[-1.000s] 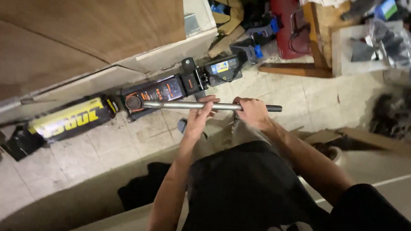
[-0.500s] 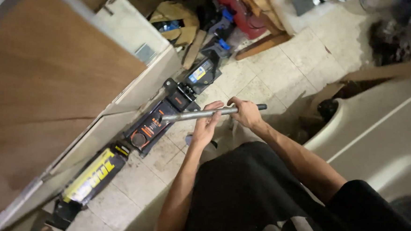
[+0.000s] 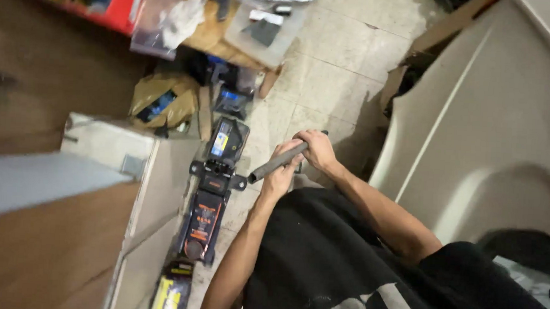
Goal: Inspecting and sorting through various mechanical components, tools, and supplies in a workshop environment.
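Since half a second ago the view has swung round: the wooden panel that filled the upper left now sits low at the left, and the grey metal tube, which lay nearly level across the person's front, now points down-left with its open end toward the floor jack.

Both hands are clenched around the tube. The left hand wraps the lower stretch, close to the open end; the right hand grips the upper end, so that little of the tube shows beyond it. The two hands sit just beside each other, almost touching. The tube's open mouth hangs near the jack's cross-piece but apart from it.

The jack lies lengthwise on the tiled floor, black and orange, running from a blue-labelled end near the clutter down toward a yellow-labelled box at the bottom edge. On its left the edge of a pale cabinet and the wooden panel press close, leaving only a thin strip. On the right, a large beige moulded panel curves in, its rim near the person's right forearm. Open tile lies ahead, between the jack's far end and the beige panel, before a wooden pallet piled with bags and a red box.
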